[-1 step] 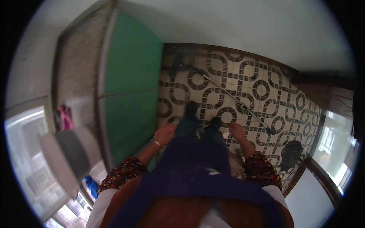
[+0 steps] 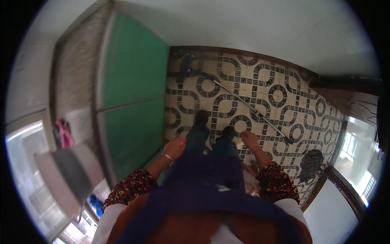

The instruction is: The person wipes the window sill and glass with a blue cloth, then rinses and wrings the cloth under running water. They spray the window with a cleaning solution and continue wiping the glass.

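Observation:
My left hand (image 2: 175, 148), with a pale band at the wrist, hangs in front of my left leg. Its fingers are curled in and nothing shows in them. On the other side my right hand (image 2: 250, 140) hangs near my right shoe, also loosely closed with no object visible. Past my feet a long-handled pole (image 2: 256, 113), silver and dark, lies slantwise across the patterned tile floor (image 2: 264, 76). Its far left end runs into a dark head, too dim to name, and neither hand touches it. Dark shoes (image 2: 202, 116) stand on the tiles.
Green cabinet doors (image 2: 136, 65) run along my left, below a speckled counter (image 2: 77, 69). On that side are a pink item (image 2: 65, 133), a white-and-grey boxy thing (image 2: 71, 173) and something blue (image 2: 96, 204). A crumpled dark cloth (image 2: 311, 166) lies at right.
The view has shifted slightly, so the cabinet and counter things sit a little farther left. My hands stay lowered in nearly the same pose. The pole has not moved on the floor.

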The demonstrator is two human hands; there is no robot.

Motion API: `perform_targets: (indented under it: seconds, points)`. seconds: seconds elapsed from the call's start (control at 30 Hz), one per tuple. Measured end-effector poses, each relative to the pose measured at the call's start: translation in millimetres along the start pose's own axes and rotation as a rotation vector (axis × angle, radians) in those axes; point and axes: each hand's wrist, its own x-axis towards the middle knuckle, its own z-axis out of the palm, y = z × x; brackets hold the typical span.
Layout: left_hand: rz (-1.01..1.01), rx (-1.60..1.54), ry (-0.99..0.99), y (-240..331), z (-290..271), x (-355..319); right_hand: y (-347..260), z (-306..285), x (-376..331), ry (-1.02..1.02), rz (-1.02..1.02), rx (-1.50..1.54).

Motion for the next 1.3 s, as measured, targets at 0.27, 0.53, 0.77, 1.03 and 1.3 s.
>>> perform_targets:
  seconds: [0.27, 0.53, 0.77, 1.03, 1.3]
  points:
    - [0.120, -0.014, 0.187, -55.2, 91.2, 54.5, 40.2, 35.0, 226.2, 0.097, 0.167, -0.190]
    - [0.035, 0.075, 0.245, -48.3, 56.5, 74.4, 56.7, 67.9, 356.8, 0.217, 0.047, -0.438]
    - [0.011, 0.092, 0.246, -43.4, 57.9, 74.4, 71.8, 86.9, 358.6, 0.100, -0.011, -0.445]
    - [-0.106, 0.009, 0.071, -55.4, 83.4, 56.3, 21.9, -16.8, 197.4, 0.451, -0.155, -0.290]
    - [-0.164, -0.109, 0.149, -50.8, 74.2, 14.8, -35.4, -163.3, -11.5, 0.500, -0.204, -0.309]
